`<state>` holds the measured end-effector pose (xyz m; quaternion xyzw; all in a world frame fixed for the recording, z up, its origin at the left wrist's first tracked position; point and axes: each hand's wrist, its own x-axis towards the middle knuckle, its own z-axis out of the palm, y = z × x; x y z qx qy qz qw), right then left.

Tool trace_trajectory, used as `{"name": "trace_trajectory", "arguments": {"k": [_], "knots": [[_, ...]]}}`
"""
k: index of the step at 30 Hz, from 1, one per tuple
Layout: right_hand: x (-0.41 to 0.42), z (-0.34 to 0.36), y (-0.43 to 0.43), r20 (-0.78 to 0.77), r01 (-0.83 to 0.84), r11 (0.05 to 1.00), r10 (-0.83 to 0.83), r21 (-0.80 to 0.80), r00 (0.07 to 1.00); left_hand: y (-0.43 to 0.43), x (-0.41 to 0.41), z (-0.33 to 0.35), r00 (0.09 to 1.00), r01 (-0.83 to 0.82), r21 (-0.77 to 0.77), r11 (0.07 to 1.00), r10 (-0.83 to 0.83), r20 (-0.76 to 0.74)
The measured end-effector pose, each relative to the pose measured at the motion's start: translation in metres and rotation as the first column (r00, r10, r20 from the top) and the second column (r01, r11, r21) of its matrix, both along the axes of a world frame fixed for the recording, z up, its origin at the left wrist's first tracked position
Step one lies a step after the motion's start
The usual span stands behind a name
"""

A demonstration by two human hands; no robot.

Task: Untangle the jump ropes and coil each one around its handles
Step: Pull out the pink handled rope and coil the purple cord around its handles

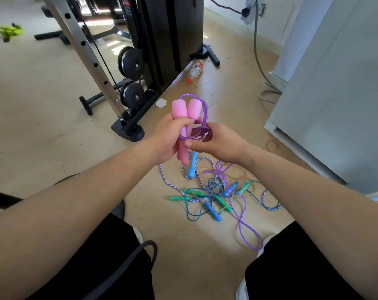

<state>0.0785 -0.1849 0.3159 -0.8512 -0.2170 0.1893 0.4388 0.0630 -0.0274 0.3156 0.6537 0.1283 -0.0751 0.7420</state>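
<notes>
- Two pink handles point(181, 111) are gripped side by side in the left hand point(165, 138), with the fingers curled round their narrow shafts and the thick ends pointing up and away from the person.
- The purple rope point(203, 118) is seen looped several times just to the right of the pink handles, with one loop rising beside their thick ends.
- The loops are pinched between the thumb and curled fingers of the right hand point(219, 144), which is held just right of the pink handles.
- Below the pink handles, a tangled pile point(216, 195) of further ropes is spread on the floor point(43, 126); green, blue and clear cords are crossed over one another in it.
- A blue handle point(192, 167) is seen directly beneath the pink handles, joined to a striped rope point(164, 177).
- A green handle point(176, 198) lies lower still, at the left edge of the pile.
- A weight machine point(162, 40) stands above and to the left of the pink handles.
- A plastic bottle point(196, 70) lies on its side above them, and a white cabinet point(335, 94) stands well to their right.
</notes>
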Motion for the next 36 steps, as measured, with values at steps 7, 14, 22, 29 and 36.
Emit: {"name": "trace_trajectory", "arguments": {"k": [7, 14, 22, 29, 36], "knots": [[-0.005, 0.01, -0.006, -0.132, -0.045, 0.995, 0.057, 0.089, 0.99, -0.004, -0.006, -0.006, 0.979, 0.204, 0.068, 0.977, -0.203, -0.028], [-0.004, 0.011, -0.012, -0.211, -0.008, 0.999, 0.016, 0.041, 0.977, -0.005, -0.012, -0.007, 0.957, 0.283, 0.097, 0.954, -0.275, -0.09], [0.0, 0.003, -0.013, -0.198, -0.011, 1.0, 0.008, -0.016, 0.98, -0.002, -0.006, 0.0, 0.988, 0.154, 0.101, 0.983, -0.152, -0.024], [-0.015, 0.012, 0.001, -0.208, -0.062, 0.993, 0.083, 0.105, 0.975, -0.011, -0.013, 0.003, 0.997, 0.075, 0.015, 0.997, -0.074, -0.024], [-0.015, -0.001, 0.01, -0.119, 0.045, 0.998, -0.04, 0.04, 0.992, -0.017, -0.017, 0.006, 0.996, 0.069, -0.007, 0.998, -0.07, -0.06]]}}
